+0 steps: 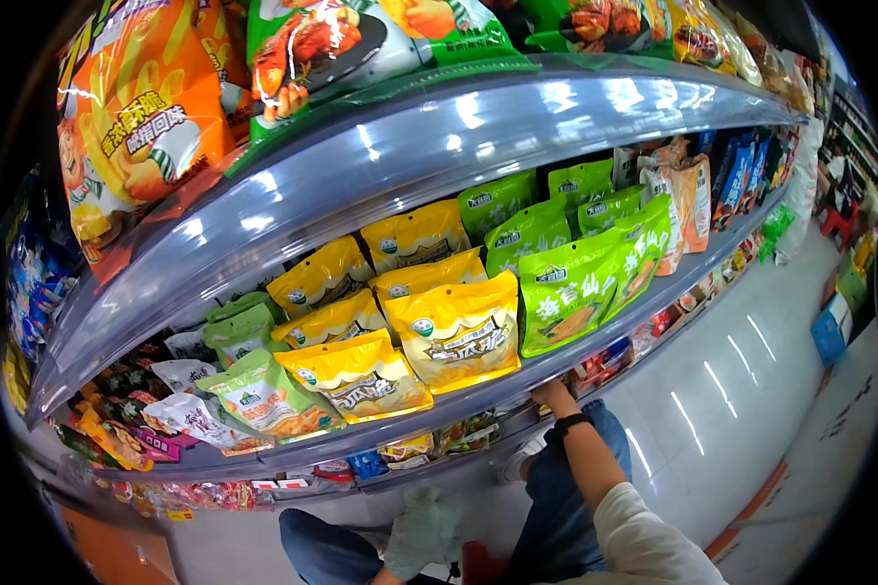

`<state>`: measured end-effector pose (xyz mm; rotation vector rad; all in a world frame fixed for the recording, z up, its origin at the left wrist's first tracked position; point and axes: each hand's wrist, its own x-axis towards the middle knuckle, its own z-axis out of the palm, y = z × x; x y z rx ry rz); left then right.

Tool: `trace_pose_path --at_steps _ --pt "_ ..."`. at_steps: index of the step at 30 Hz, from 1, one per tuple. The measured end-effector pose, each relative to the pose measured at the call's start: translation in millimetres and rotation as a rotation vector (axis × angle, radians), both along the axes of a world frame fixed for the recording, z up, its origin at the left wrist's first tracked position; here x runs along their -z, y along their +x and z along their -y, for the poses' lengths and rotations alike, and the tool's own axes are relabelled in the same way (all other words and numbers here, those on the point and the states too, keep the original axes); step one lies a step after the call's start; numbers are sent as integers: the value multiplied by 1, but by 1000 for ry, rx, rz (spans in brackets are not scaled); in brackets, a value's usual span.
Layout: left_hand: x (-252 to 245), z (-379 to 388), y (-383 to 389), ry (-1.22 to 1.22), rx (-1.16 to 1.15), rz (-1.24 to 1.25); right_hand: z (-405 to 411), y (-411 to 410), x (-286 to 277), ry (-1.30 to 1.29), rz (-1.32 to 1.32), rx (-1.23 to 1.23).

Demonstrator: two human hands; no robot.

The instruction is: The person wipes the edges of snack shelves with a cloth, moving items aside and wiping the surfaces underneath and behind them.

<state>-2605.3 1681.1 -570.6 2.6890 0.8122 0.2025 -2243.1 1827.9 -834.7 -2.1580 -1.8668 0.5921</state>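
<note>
My right hand (pixel 552 393) reaches under the lip of a grey metal shelf (pixel 475 398), below the green bags; its fingers are hidden by the shelf edge and I cannot tell whether they hold anything. A black band circles that wrist. Low in the centre, my left hand is hidden by a pale grey-green cloth (pixel 426 532), so its fingers do not show. Yellow snack bags (pixel 457 333) stand in rows on the shelf, with bright green snack bags (pixel 567 296) to their right and a paler green bag (pixel 274 398) to their left.
An upper shelf edge (pixel 410 139) juts out above, with large orange (pixel 146 117) and green bags on it. Small packets (pixel 410 446) fill a lower level. My knees in blue jeans are close to the shelf. A blue box (pixel 833 329) stands across the tiled aisle at the right.
</note>
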Motion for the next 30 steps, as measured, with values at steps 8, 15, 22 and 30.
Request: trace_pose_path --at_steps 8,15,22,30 --pt "27 -1 8 -1138 -545 743 82 -45 -195 -215 -231 -325" --pt "9 17 19 -243 -302 341 160 -113 -292 1 -624 -542" --pt "36 59 14 -273 -255 539 182 -180 -279 35 -509 -485" --pt "37 70 0 -377 -702 709 193 -213 -255 48 -958 -205"
